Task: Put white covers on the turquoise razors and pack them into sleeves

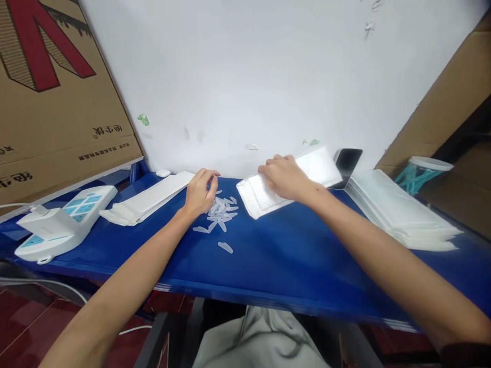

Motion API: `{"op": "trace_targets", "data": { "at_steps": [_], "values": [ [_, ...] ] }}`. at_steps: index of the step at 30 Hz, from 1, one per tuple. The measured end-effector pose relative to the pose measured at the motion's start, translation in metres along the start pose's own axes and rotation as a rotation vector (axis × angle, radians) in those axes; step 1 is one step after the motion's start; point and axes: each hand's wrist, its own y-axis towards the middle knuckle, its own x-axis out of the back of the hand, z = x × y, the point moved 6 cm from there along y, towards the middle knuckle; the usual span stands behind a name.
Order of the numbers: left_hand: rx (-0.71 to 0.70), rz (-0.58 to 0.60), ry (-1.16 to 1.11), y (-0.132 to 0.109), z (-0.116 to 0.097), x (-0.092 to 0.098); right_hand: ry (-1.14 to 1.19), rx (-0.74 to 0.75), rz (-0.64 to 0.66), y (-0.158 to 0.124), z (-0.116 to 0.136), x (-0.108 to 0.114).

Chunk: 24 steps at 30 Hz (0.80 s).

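Just left of a loose pile of small, translucent plastic strips [221, 209], my left hand [199, 191] is curled, thumb toward the forefinger. Whether a strip is between its fingertips cannot be seen. My right hand [284, 176] grips a long, flat white packet [320, 166] from above, holding it tilted over the table. The packet looks soft, and its near end [255, 197] shows a folded edge. One single strip [225, 247] lies apart, nearer the table's front. Behind my left hand lies another long white packet [153, 197], flat on the blue table [245, 271].
A stack of white packets [402, 204] lies at the right, beside a teal stand with a white top [425, 174]. A dark-screened device [348, 166] leans at the back. On the left are a power strip [86, 204] with a plugged-in adapter [48, 223] and a large cardboard box [57, 102].
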Motion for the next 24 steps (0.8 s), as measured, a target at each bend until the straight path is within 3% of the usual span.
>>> {"op": "trace_targets", "data": {
  "at_steps": [5,7,9,15,18,21,24],
  "values": [
    [0.012,0.149,0.067,-0.003,0.005,-0.013,0.036,0.034,-0.040,0.049,-0.001,-0.055],
    [0.038,0.186,0.106,-0.005,0.008,-0.017,0.128,-0.049,-0.058,0.060,-0.009,-0.072],
    [0.075,0.210,0.136,-0.006,0.014,-0.019,0.215,-0.104,0.020,0.060,-0.015,-0.089],
    [0.097,0.296,0.169,-0.009,0.033,-0.031,0.348,-0.063,0.075,-0.001,-0.031,-0.099],
    [0.106,0.392,0.181,-0.013,0.038,-0.041,0.350,-0.158,0.040,-0.039,-0.056,-0.093],
    [0.113,0.468,0.181,-0.015,0.036,-0.046,0.379,-0.220,-0.094,-0.068,-0.086,-0.083],
    [0.083,0.517,0.146,-0.015,0.029,-0.046,0.350,-0.424,-0.165,-0.092,-0.120,-0.081]
  ]
}}
